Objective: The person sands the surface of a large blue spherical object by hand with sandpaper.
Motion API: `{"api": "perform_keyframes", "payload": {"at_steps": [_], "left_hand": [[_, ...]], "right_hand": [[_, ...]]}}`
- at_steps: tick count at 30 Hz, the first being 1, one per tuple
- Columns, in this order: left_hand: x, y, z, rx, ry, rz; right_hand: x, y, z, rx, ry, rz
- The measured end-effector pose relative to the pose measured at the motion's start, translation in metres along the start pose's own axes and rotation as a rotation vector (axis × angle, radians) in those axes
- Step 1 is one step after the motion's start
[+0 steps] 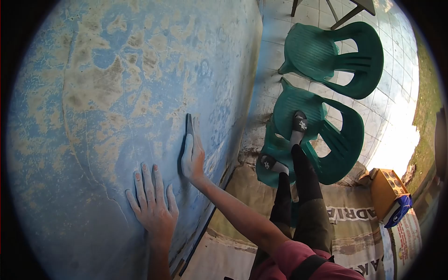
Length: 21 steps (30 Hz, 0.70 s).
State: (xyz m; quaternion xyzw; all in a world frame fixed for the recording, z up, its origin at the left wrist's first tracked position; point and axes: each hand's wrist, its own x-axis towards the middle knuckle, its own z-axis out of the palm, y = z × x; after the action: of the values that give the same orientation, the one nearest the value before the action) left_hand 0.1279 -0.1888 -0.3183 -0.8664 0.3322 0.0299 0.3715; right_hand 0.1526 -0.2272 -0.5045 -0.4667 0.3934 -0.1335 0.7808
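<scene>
A blue wall (107,154) with worn, pale patches and cracks fills the left side. My left hand (156,207) lies flat on it, fingers spread and whitened with dust, holding nothing. To its right, my right hand (193,161) grips a thin, dark, flat block (189,123) against the wall surface. Its fingers, also coated in pale dust, hide most of the block. My feet, in dark sandals, rest on green plastic chairs (291,109) below.
Another green plastic chair (310,49) stands farther along the tiled floor (273,51). Printed sheeting (345,228) covers the ground beneath me. A brown box (386,191) with a blue wrapper (399,212) sits at the right. Table legs (347,18) show at the top.
</scene>
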Motion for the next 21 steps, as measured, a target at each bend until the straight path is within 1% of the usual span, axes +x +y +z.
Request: {"api": "perform_keyframes", "payload": {"at_steps": [1,2,3,5,6,7,9,10,11,13,14,15,17,18,19,20,21], "left_hand": [[0.004,-0.001,-0.002,-0.028,-0.006,-0.002],[0.005,-0.001,-0.001,-0.029,0.001,-0.001],[0.006,-0.001,0.0,-0.029,0.006,0.008],[0.009,0.002,0.004,-0.015,0.035,0.0],[0.012,0.004,0.005,-0.023,0.035,0.006],[0.014,0.005,0.006,-0.032,0.04,0.002],[0.016,0.006,0.004,-0.036,0.042,0.009],[0.018,0.006,0.004,-0.048,0.038,0.007],[0.019,0.005,0.003,-0.057,0.031,0.005],[0.017,0.005,0.002,-0.042,0.038,0.008],[0.02,0.006,0.004,-0.033,0.049,0.012],[0.026,0.007,0.007,-0.035,0.058,0.015],[0.025,0.009,0.01,-0.005,0.054,0.01],[0.024,0.011,0.009,0.002,0.035,0.009],[0.027,0.013,0.007,-0.001,0.01,0.026],[0.033,0.013,0.007,0.001,0.004,0.035],[0.033,0.011,0.007,0.026,0.016,0.014]], "right_hand": [[0.007,0.004,0.0,-0.093,0.042,-0.028],[0.013,0.009,-0.002,-0.16,0.034,-0.048],[0.014,-0.002,-0.001,-0.158,0.044,-0.049],[0.015,-0.05,-0.005,0.048,-0.07,-0.193],[0.014,-0.068,-0.004,0.09,-0.114,-0.281],[0.019,-0.06,0.0,0.085,-0.111,-0.28],[0.034,-0.031,0.009,-0.087,-0.01,-0.532],[0.046,-0.024,0.011,-0.092,0.126,-0.369],[0.058,-0.016,0.004,-0.084,0.136,-0.372],[0.078,-0.008,-0.026,0.167,-0.121,0.641],[0.068,0.0,-0.015,0.115,-0.012,0.41],[0.055,-0.004,-0.005,0.06,0.077,0.051],[0.036,-0.041,-0.012,0.003,-0.077,-0.246],[0.037,-0.032,-0.01,0.005,-0.081,-0.29],[0.043,-0.011,-0.008,0.019,-0.09,-0.282],[0.059,0.015,-0.007,0.03,0.011,-0.04],[0.073,0.025,-0.006,0.041,0.1,0.202]]}}
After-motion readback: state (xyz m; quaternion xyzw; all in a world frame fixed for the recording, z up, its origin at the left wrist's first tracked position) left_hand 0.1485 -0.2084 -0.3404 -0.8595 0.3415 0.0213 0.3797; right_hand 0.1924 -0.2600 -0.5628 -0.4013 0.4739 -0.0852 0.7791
